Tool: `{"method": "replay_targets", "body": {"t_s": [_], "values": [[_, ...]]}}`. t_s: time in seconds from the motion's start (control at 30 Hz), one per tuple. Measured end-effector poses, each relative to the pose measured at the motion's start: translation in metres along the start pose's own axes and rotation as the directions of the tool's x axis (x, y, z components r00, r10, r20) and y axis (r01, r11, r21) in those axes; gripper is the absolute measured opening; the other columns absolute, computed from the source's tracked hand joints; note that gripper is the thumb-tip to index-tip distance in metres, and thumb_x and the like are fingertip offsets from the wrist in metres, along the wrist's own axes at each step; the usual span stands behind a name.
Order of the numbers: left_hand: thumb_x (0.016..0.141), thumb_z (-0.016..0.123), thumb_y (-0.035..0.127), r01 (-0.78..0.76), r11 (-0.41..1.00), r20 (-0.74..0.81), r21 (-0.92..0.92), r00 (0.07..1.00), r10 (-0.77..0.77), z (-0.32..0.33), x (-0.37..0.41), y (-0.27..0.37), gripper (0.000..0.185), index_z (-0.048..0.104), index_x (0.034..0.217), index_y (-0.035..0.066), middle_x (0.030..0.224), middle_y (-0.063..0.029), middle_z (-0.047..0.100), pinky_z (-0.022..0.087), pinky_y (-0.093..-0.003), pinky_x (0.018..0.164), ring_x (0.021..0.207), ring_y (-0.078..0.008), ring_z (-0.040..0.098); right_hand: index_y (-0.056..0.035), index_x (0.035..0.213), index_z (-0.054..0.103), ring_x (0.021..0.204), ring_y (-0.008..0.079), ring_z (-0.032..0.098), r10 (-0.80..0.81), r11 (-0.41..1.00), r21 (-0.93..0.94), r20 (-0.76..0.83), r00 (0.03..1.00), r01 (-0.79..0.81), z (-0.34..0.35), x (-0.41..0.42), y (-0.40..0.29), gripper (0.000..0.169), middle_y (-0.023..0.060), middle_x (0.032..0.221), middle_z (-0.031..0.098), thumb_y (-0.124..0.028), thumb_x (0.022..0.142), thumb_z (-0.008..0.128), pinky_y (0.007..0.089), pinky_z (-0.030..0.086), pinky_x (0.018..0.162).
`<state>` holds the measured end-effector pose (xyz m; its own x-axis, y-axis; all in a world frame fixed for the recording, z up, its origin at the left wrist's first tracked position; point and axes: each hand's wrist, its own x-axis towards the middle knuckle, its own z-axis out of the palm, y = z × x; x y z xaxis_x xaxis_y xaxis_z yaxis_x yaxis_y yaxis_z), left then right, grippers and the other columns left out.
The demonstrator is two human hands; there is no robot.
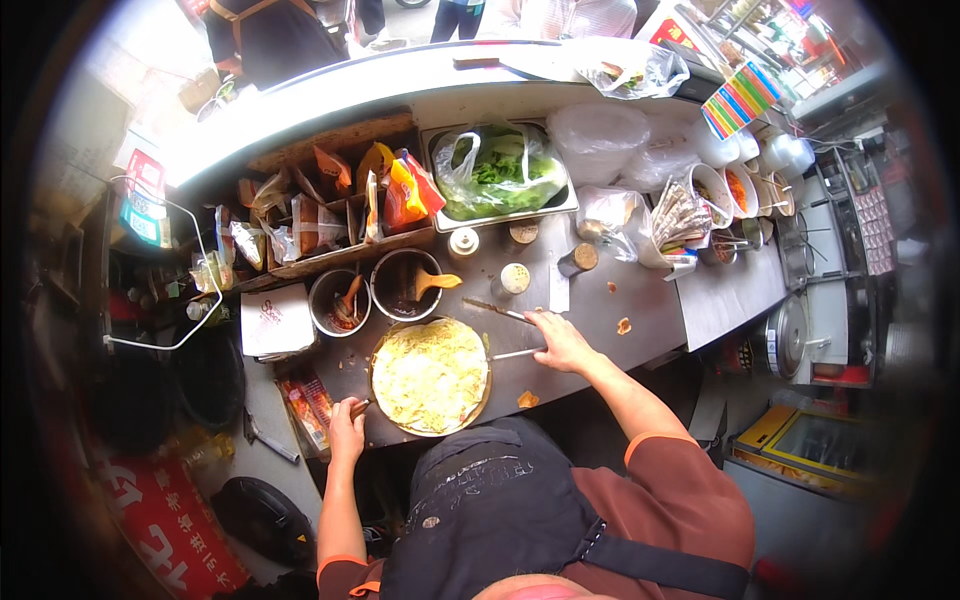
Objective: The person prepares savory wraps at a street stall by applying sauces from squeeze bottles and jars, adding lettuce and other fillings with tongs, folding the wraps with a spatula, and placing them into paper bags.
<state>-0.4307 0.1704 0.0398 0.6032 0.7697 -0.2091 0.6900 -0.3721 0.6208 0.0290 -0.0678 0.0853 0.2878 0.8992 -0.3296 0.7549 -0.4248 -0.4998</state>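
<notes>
A round flat pancake with a pale yellow, uneven topping lies before me at the counter's near edge, on a round base with a thin rim showing. My left hand is closed around a short dark handle at the pancake's left edge. On the right, my right hand grips a thin metal rod that reaches the pancake's right edge. A narrow utensil with a dark blade-like end also meets the fingers of this hand; whether it is held or only touched is unclear.
Behind the pancake stand two sauce pots with utensils inside. Several shaker jars are to their right. Bagged lettuce fills a metal tray. Food scraps dot the counter. Paper bags lie left. People stand beyond the ledge.
</notes>
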Motion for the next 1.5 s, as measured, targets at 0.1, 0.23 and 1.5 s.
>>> {"method": "replay_targets", "body": {"t_s": [0.1,0.23,1.5], "values": [[0.081,0.081,0.008,0.036,0.976,-0.055,0.215,0.998,-0.024,0.001,-0.004,0.012,0.059,0.06,0.136,0.007,0.13,-0.0179,0.056,0.047,-0.0476,0.105,0.125,-0.0405,0.055,-0.0089,0.158,0.037,0.143,0.0386,0.043,0.027,0.998,-0.059,0.095,0.995,-0.021,0.008,-0.004,0.015,0.095,0.0195,0.155,0.045,-0.008,0.075,0.082,0.0489,0.037,0.12],[0.089,0.074,0.008,0.006,1.0,-0.317,0.014,0.949,-0.001,-0.022,0.058,0.082,0.034,0.066,0.121,0.0,0.121,-0.018,0.063,0.049,-0.0427,0.104,0.117,-0.0359,0.061,-0.0026,0.16,0.032,0.144,0.0416,0.039,-0.017,0.996,-0.088,0.042,0.999,0.02,0.021,-0.007,0.022,0.105,0.0223,0.157,0.04,-0.011,0.072,0.088,0.0494,0.034,0.121],[0.092,0.067,0.032,0.887,-0.312,0.669,-0.341,0.462,0.581,-0.011,-0.031,0.153,0.052,0.056,0.132,0.002,0.104,-0.0139,0.066,0.052,-0.0335,0.061,0.071,-0.0216,0.061,-0.001,0.133,0.065,0.105,0.0143,0.069,0.004,0.273,0.922,0.285,0.959,-0.275,-0.044,-0.005,-0.164,0.047,0.0101,0.117,0.072,-0.026,0.095,0.077,0.0315,0.061,0.083]]}}
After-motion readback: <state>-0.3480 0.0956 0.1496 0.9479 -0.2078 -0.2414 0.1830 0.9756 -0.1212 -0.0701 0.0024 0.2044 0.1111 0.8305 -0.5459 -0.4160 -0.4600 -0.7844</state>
